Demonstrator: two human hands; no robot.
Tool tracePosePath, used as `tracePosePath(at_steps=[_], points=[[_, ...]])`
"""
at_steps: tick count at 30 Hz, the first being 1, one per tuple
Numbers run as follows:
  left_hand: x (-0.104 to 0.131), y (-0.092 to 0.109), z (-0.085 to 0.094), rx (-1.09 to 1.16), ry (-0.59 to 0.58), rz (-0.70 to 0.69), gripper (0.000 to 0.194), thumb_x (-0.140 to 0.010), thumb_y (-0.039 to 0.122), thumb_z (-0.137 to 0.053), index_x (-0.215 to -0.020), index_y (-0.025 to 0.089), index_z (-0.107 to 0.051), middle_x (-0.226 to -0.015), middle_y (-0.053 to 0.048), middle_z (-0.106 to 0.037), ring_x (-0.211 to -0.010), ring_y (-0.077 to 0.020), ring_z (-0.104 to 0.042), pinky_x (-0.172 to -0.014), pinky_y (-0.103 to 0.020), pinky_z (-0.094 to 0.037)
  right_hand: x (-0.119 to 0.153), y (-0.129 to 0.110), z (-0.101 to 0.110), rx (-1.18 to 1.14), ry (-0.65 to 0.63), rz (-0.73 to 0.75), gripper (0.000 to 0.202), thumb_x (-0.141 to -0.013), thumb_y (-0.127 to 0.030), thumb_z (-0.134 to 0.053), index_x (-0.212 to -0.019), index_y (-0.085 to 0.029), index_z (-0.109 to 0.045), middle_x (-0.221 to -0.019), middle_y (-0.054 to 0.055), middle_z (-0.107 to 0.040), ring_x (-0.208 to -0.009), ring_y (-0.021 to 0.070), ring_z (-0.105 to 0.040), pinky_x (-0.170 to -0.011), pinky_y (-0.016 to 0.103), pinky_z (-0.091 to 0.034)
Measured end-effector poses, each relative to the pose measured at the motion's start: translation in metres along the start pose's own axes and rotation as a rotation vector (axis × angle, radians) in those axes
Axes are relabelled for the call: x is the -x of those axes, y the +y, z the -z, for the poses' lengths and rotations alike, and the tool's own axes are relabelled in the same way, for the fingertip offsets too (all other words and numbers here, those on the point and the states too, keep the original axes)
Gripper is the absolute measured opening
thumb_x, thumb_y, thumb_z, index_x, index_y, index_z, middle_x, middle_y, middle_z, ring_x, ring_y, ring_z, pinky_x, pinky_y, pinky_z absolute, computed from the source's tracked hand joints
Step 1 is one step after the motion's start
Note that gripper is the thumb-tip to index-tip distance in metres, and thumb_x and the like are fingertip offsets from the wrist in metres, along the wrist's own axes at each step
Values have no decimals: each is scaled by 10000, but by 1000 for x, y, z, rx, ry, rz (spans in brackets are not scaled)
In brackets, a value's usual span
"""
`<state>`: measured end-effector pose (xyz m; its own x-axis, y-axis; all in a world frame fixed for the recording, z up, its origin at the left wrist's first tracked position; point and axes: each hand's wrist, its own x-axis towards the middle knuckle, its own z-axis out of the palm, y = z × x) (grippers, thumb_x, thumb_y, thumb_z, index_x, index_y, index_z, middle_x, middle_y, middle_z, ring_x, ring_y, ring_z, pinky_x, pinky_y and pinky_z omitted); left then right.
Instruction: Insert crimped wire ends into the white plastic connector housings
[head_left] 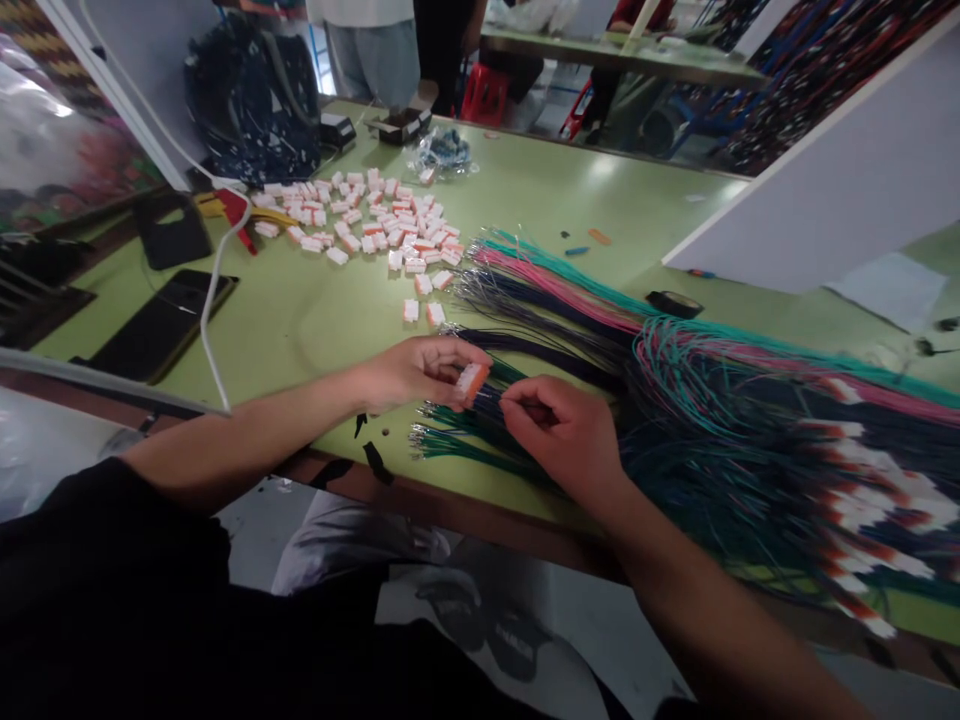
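Between the fingers and thumb of my left hand (424, 372) is a white and orange connector housing (471, 383). Close to its right side, my right hand (562, 425) pinches a thin dark wire (491, 398), whose tip points at the housing; whether it enters the housing I cannot tell. Under and around both hands lie bundles of loose wires: green wires (465, 445) nearest me, black wires (555, 352) behind, then pink wires (555, 285) and teal wires (570, 275). Their metal-tipped ends face left.
A pile of connector housings (375, 220) spreads over the green table (277, 310). A phone (161, 325), a white cable (214, 290) and red-and-yellow pliers (240, 215) lie left. Finished-looking wire harnesses (855, 500) heap at right, with black tape (673, 304) behind. People are beyond the table.
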<state>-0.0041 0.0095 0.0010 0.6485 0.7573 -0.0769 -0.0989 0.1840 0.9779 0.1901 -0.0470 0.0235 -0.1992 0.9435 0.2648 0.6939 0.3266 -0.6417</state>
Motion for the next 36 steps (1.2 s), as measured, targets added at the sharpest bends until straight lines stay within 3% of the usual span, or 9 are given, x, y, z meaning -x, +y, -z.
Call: tracePosePath(at_steps=[9,23,30,33,36], points=[[6,2,-6,-151,27,-42,436,-655,98,-672,-1084,121,-598,-819,-12,-644,-760,-103,-613,-753,-266,-479,2,-2,-3,191,1,-3,139,-734,-283,-498,-674,-227,-610,-622,13,-609,-542,136,-501,-543,269,-353],[5,-14,-16,-110,93,-77,421,-646,118,-701,-1059,110,-618,-764,-6,-660,-709,-97,-615,-718,-255,-490,6,-1,-14,145,-9,41,149,-729,-248,-494,-663,-214,-623,-499,-31,-505,-474,99,-418,-505,232,-312],[1,-11,-15,-58,78,-20,429,-607,95,-715,-1026,120,-627,-781,-13,-663,-721,-105,-615,-709,-267,-490,-1,4,-12,1,-49,15,146,-737,-256,-518,-676,-192,-635,-562,-20,-572,-531,104,-486,-539,227,-352],[3,4,-6,-64,-5,57,348,-603,61,-698,-941,118,-639,-745,7,-646,-682,-88,-592,-684,-255,-476,-14,13,0,-105,-115,-29,218,-792,-337,-505,-713,-182,-636,-688,12,-643,-635,131,-560,-598,238,-406],[9,18,5,-155,-161,146,226,-610,37,-672,-819,119,-644,-654,36,-602,-594,-61,-538,-612,-213,-440,-21,21,6,98,-153,-27,194,-794,-311,-516,-767,-180,-656,-792,43,-674,-731,163,-590,-641,261,-409]])
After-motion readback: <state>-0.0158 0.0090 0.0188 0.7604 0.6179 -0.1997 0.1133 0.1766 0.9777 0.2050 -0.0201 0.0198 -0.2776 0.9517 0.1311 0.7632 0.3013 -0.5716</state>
